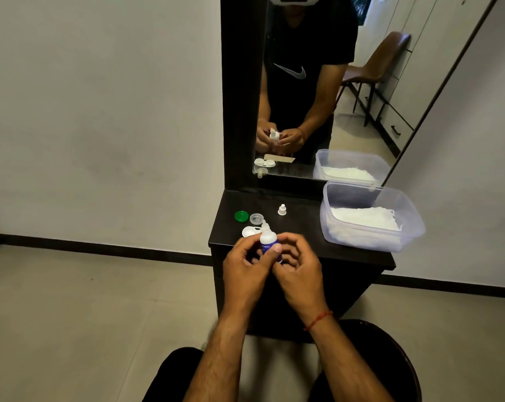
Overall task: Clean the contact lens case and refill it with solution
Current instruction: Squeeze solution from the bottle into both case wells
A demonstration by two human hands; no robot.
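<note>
Just beyond your left knuckles sits the open contact lens case (249,231), and your left hand (245,265) grips the uncapped solution bottle (265,237), thumb across its label, while your right hand (299,265) curls close alongside, hold on it unclear, with the white cap (281,209) farther out.

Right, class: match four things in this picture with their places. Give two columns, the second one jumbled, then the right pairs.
Things
1. green lid
2. bottle cap
3. bottle
4. plastic tub

Places
A. gripped in the left hand
B. at the right end of the table, with white tissue inside
C. far left, beside a clear lid
D. standing alone, nearer the mirror

Pairs: 1-C, 2-D, 3-A, 4-B
</note>
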